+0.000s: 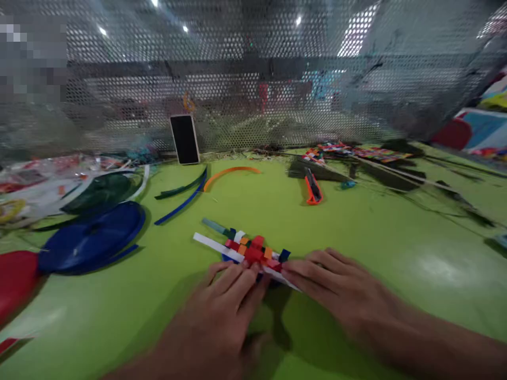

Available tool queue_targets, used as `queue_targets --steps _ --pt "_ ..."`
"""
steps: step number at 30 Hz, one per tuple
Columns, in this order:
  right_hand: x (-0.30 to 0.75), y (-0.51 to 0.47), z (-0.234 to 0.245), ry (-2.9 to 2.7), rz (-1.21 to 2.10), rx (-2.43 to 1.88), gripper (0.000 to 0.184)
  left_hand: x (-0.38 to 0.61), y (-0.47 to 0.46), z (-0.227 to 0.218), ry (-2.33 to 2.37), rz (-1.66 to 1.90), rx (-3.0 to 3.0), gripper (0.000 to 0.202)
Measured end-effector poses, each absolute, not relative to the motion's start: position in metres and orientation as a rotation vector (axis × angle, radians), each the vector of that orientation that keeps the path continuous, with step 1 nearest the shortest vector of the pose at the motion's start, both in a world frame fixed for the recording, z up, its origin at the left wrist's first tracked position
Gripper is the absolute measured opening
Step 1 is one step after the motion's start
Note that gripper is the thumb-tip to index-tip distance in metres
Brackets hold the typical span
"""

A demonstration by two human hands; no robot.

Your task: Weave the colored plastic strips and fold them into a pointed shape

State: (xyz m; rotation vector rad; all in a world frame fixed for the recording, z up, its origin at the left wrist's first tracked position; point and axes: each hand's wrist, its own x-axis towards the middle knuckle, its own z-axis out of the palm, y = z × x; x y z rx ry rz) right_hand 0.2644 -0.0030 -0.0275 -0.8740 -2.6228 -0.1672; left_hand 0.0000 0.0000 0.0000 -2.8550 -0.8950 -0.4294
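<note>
A small woven band (253,250) of coloured strips, red, orange, white, blue and green, lies on the green table (376,253) near the front middle. My left hand (222,311) rests on its near left edge, fingers stretched forward and pressing on the strips. My right hand (332,285) comes in from the right, fingers laid flat with the tips on the band's right end. A white strip (214,245) and a teal strip (214,226) stick out of the band to the left.
Rolls of blue (93,240), dark green (103,192) and red (16,279) strapping lie at the left. Loose blue, green and orange strips (229,171), an orange utility knife (312,189) and a phone (184,139) against the perforated metal screen sit farther back. More woven pieces (356,152) lie at back right.
</note>
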Motion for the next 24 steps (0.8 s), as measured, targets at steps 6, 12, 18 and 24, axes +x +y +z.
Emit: queue_targets --steps 6,12,18,24 --pt "0.264 -0.005 -0.015 -2.6 -0.324 -0.793 0.042 -0.006 0.002 -0.001 -0.816 -0.412 -2.852 0.052" --pt "0.265 -0.005 -0.024 -2.502 -0.17 -1.045 0.055 -0.004 0.0 0.001 -0.844 -0.31 -2.884 0.06" --pt "0.266 -0.003 -0.023 -2.499 -0.17 -1.132 0.051 -0.02 0.014 0.012 -0.815 -0.451 -2.903 0.032" --pt "0.269 0.0 -0.021 -2.54 0.025 -1.156 0.067 -0.038 0.033 0.019 -0.808 -0.445 -2.943 0.025"
